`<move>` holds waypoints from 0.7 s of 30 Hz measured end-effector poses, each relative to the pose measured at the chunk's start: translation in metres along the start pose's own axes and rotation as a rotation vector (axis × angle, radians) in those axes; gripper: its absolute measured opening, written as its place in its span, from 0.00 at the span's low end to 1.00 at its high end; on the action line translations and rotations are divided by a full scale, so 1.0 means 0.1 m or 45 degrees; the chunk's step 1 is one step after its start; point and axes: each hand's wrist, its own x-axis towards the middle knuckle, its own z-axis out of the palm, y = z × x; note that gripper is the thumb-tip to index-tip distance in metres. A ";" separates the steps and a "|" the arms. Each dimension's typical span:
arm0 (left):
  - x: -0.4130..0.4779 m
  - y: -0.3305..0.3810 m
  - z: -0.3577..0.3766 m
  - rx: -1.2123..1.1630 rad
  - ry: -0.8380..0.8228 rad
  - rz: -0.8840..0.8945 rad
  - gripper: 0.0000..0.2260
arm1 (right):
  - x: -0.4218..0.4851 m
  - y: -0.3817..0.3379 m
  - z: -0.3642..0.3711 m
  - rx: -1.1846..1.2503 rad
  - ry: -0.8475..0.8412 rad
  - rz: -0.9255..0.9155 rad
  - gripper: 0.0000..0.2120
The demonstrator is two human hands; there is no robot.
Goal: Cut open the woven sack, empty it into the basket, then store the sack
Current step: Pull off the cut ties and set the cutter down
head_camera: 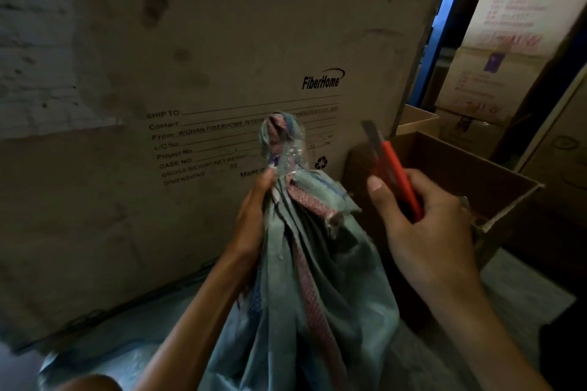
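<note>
While the left hand [254, 213] squeezes the gathered neck of the woven sack [305, 279], the top of the sack stands up in a bunch wrapped with clear tape [290, 157]. The sack is pale blue with pink stripes, and it sits right in front of a big brown crate [190, 73] with black words on it. Just to the right of the sack, the right hand [425, 222] is closed around a red box cutter [397, 174] — its gray blade points up, close to the tied top but not touching. Behind that hand sits an open cardboard box [495, 178].
</note>
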 end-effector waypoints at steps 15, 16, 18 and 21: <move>-0.07 0.03 0.09 0.437 -0.269 0.333 0.13 | 0.14 0.23 0.07 0.242 -0.129 0.107 0.17; -0.07 0.04 0.06 0.389 -0.278 0.315 0.12 | 0.16 0.23 0.04 0.226 -0.143 0.069 0.17; -0.06 0.09 -0.02 0.267 -0.301 0.222 0.13 | 0.23 0.24 -0.05 0.327 -0.150 0.071 0.18; -0.07 0.13 -0.12 0.290 -0.395 0.102 0.15 | 0.34 0.31 -0.20 0.450 -0.216 0.211 0.20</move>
